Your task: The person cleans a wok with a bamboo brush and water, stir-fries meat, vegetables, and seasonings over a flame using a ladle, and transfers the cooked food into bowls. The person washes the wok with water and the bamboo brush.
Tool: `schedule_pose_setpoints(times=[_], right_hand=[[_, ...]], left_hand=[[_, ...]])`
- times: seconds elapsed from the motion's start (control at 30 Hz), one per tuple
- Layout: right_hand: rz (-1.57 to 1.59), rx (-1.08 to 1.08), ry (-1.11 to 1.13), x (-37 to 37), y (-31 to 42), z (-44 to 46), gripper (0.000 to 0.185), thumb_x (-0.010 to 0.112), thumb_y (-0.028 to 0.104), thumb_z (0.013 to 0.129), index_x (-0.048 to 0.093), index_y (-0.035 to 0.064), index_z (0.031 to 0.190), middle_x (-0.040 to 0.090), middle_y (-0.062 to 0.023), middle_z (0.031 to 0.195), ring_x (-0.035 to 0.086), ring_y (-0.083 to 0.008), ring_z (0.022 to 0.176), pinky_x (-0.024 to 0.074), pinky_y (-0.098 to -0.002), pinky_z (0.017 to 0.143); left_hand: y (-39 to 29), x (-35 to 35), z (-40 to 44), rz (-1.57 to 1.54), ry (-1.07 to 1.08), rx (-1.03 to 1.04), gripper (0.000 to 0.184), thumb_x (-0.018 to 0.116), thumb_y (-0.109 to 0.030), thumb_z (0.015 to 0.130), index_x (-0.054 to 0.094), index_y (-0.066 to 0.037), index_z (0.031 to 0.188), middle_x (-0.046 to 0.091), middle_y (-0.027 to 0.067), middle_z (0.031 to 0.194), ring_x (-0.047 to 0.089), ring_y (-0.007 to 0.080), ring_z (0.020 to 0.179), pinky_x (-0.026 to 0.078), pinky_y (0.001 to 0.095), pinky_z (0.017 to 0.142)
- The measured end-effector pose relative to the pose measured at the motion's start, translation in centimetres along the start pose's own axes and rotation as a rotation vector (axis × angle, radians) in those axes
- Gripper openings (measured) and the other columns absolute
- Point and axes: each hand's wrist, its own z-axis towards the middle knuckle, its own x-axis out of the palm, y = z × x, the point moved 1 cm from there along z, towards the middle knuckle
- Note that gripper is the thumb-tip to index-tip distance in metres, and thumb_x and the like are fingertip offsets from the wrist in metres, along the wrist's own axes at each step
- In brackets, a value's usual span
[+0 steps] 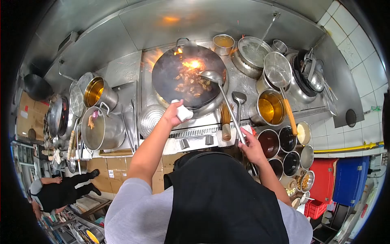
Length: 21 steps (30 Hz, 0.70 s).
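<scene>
Cloth [183, 113] gripped in left hand [174, 115], ladle [230, 107] in right hand [252, 148]: better to steady wok [165, 77] while stirring food [190, 86] evenly.

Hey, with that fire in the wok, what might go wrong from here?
The flames could flare toward the left hand, holding a white cloth at the wok's near rim; the cloth might singe. The food pieces may scorch beside that fire. The ladle in the right hand might flick bits over the rim.

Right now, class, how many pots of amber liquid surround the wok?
3: left pot, right pot, and small pot behind the wok. Others may be hidden.
</scene>
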Motion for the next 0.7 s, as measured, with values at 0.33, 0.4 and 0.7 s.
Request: schedule_pose_setpoints(times=[0.33,0.4,0.7], right_hand=[[0.118,0.250,0.486,-9.8,13.6,-9.5,0.072,0.067,0.002,0.102,0.040,0.0141,0.167,0.061,0.0003,0.091,0.052,-0.0062,0.060,0.0449,-0.0259,0.053],[-0.027,0.191,0.532,-10.5,15.6,-9.5,0.072,0.068,0.002,0.101,0.041,0.0141,0.167,0.063,-0.0014,0.092,0.055,-0.0065,0.062,0.0465,-0.0263,0.054],[-0.552,-0.397,0.260,0.8,9.5,3.2,0.066,0.071,0.005,0.090,0.053,0.0008,0.153,0.069,-0.0252,0.131,0.068,-0.0433,0.119,0.0525,-0.0474,0.103]], left_hand=[[6.9,8.7,-12.3,-0.057,-0.090,-0.158,0.022,0.043,-0.019,0.108,0.058,-0.003,0.113,0.069,0.0164,0.103,0.072,0.0344,0.087,0.064,0.0491,0.068],[7.3,8.5,-13.4,-0.113,-0.013,-0.202,0.018,0.045,-0.017,0.107,0.056,-0.004,0.113,0.068,0.0149,0.100,0.072,0.0348,0.081,0.063,0.0531,0.067],[8.7,1.4,0.1,0.016,-0.059,0.108,0.024,0.058,-0.023,0.101,0.061,-0.006,0.118,0.072,0.0151,0.113,0.075,0.0340,0.094,0.063,0.0540,0.078]])
